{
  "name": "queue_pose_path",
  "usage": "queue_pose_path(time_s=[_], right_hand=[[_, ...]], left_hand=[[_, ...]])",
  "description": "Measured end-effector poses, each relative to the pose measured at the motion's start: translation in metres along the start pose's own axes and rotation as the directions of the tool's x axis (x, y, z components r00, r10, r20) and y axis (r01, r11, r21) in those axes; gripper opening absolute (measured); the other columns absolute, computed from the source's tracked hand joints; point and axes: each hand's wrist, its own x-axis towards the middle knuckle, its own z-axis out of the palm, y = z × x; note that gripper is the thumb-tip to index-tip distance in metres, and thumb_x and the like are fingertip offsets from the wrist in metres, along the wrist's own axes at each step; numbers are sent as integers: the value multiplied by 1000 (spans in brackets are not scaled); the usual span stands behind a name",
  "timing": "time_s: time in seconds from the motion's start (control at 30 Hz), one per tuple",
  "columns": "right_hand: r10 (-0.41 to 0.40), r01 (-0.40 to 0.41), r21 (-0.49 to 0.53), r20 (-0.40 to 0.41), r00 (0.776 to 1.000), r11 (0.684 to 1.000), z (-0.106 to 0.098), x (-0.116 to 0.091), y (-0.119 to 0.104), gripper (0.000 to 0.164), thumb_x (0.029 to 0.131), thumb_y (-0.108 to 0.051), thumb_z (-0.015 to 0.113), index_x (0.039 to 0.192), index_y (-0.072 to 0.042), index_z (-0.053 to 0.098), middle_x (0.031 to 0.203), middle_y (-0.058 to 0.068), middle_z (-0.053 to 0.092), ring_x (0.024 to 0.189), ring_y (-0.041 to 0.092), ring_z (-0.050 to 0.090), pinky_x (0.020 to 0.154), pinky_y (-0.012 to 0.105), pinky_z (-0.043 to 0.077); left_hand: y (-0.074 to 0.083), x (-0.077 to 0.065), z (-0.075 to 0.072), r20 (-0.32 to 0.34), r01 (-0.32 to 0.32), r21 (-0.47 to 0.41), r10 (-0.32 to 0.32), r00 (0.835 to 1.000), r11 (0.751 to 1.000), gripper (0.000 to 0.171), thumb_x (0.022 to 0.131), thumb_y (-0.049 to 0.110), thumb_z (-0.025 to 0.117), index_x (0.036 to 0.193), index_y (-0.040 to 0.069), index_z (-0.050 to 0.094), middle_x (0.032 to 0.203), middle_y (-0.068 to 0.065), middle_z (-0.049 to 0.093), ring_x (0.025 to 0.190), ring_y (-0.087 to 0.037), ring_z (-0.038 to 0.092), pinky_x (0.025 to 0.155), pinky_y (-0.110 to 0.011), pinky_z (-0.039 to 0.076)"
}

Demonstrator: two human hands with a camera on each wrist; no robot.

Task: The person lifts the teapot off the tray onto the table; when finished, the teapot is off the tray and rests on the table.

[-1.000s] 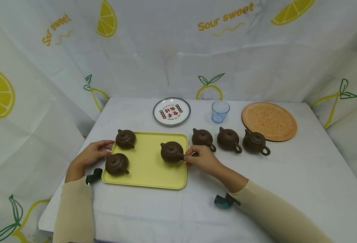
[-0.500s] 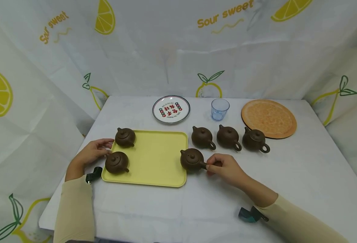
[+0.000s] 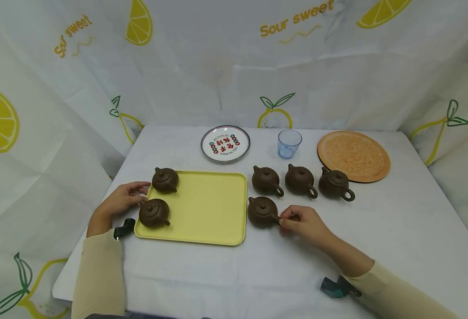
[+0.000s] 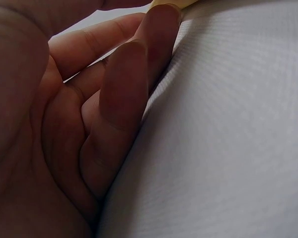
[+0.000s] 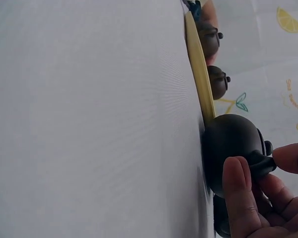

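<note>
My right hand (image 3: 307,226) pinches the handle of a dark brown teapot (image 3: 261,212), which sits upright on the white cloth just right of the yellow tray (image 3: 207,206). In the right wrist view, thumb and fingers close on the handle of that teapot (image 5: 233,141). My left hand (image 3: 118,201) lies at the tray's left edge, its fingers relaxed and fingertips right at the rim. Two similar teapots stand on the tray's left side, a rear one (image 3: 165,180) and a front one (image 3: 154,213); the front teapot's spout points toward my left thumb.
Behind the held teapot, three more brown teapots stand in a row: left (image 3: 265,179), middle (image 3: 299,179) and right (image 3: 334,183). Farther back are a patterned white plate (image 3: 226,144), a blue glass (image 3: 288,144) and a round orange-brown mat (image 3: 355,155).
My right hand has moved the teapot rightward from above the tray onto the cloth beside it. The left hand and the other teapots stay where they were.
</note>
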Motion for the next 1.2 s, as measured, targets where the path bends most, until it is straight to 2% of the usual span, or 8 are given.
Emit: queue_pose_path(time_s=[0.17, 0.33, 0.5, 0.67, 0.8, 0.9, 1.03, 1.2], right_hand=[[-6, 6, -14, 16, 1000, 1000, -2, 6, 18, 12, 80, -10, 64, 83, 0, 61, 73, 13, 65, 68, 24, 63, 61, 29, 49], [-44, 47, -88, 37, 998, 995, -8, 9, 21, 14, 80, -17, 64, 83, -4, 62, 72, 8, 65, 67, 20, 63, 59, 29, 49], [-79, 81, -178, 16, 997, 981, -14, 10, 12, 15, 80, -26, 65, 80, -11, 62, 67, 2, 64, 62, 17, 61, 55, 29, 47], [-154, 150, -137, -24, 988, 979, -10, 15, -11, 15, 82, -23, 64, 79, -9, 60, 66, 3, 61, 62, 19, 60, 56, 29, 48], [-182, 181, -98, 4, 983, 978, 7, 17, -47, 12, 83, -17, 63, 80, -6, 59, 69, 6, 61, 65, 23, 60, 57, 31, 49], [-187, 192, -108, 51, 981, 976, 27, 25, -61, 10, 83, -17, 63, 79, -9, 60, 70, 5, 60, 66, 23, 60, 56, 30, 48], [-225, 241, -112, 145, 964, 964, 61, 47, -57, 13, 83, -28, 63, 79, -16, 60, 70, -1, 61, 65, 14, 60, 55, 29, 48], [-255, 278, -63, 252, 934, 958, 110, 72, -61, 16, 82, -33, 62, 81, -18, 59, 70, -4, 63, 65, 10, 61, 55, 29, 47]], left_hand=[[2, 1, 0, 2, -1, 15, 1, 1000, 1000, 48, 81, -8, 53, 127, -8, 40, 102, -26, 55, 78, -12, 61, 65, -26, 48], [1, 2, -1, -17, -17, 25, 17, 1000, 1000, 47, 81, -6, 54, 126, -5, 43, 100, -20, 57, 79, -14, 61, 65, -25, 48], [0, 3, -3, -8, -43, 30, 43, 999, 999, 47, 81, -6, 53, 126, -7, 42, 100, -18, 58, 79, -15, 61, 65, -25, 48], [5, 2, -6, -13, -19, 38, 20, 1000, 999, 48, 82, -6, 52, 128, -7, 40, 102, -21, 55, 80, -13, 61, 67, -24, 48], [8, 2, -6, -17, -15, 40, 16, 1000, 999, 48, 82, -6, 53, 128, -7, 40, 103, -26, 53, 79, -13, 62, 66, -23, 47], [8, 2, -4, -10, -14, 33, 14, 1000, 999, 48, 81, -7, 53, 127, -6, 41, 102, -26, 54, 79, -14, 61, 65, -24, 48], [5, 0, 0, -22, 16, 32, -16, 1000, 999, 49, 79, -7, 53, 127, -4, 42, 101, -24, 55, 78, -14, 61, 64, -25, 48], [-1, -3, 4, -28, 0, 14, 0, 1000, 1000, 48, 79, -8, 54, 126, -6, 43, 100, -23, 55, 78, -16, 61, 64, -26, 48]])
